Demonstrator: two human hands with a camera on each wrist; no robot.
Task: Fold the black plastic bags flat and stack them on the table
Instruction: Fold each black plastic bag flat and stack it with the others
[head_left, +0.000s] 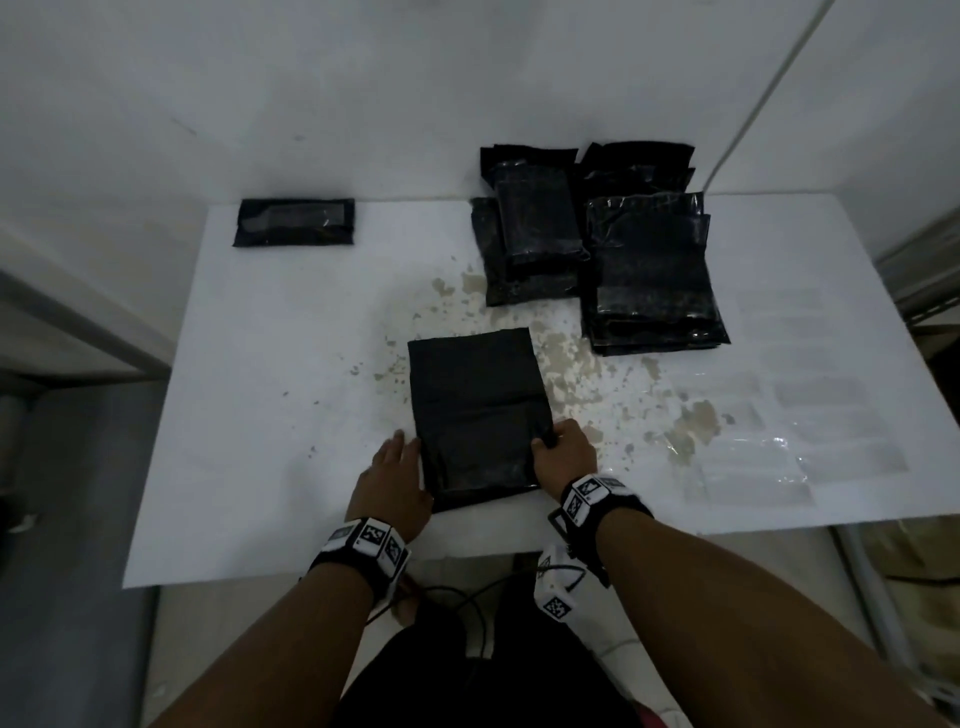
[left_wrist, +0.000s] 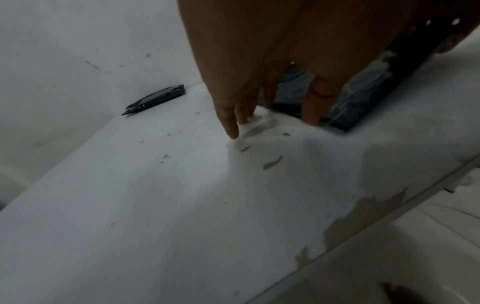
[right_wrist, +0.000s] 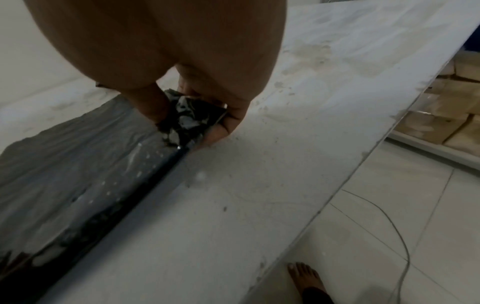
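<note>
A black plastic bag (head_left: 478, 410) lies flat near the front of the white table (head_left: 291, 364). My right hand (head_left: 563, 449) pinches a bunched bit of its right edge (right_wrist: 192, 117) between thumb and fingers. My left hand (head_left: 392, 478) lies with straight fingers (left_wrist: 231, 125) at the bag's left edge, fingertips on the table beside the bag (left_wrist: 348, 102). One folded bag (head_left: 295, 222) sits at the back left of the table, also seen in the left wrist view (left_wrist: 155, 98). A heap of black bags (head_left: 597, 244) is piled at the back right.
The tabletop has chipped, stained patches (head_left: 566, 358) around the middle. Clear plastic sleeves (head_left: 779, 447) lie on the right side. White walls stand behind and to the left. A cable (right_wrist: 389, 230) and a bare foot (right_wrist: 306, 277) are on the tiled floor below the table's front edge.
</note>
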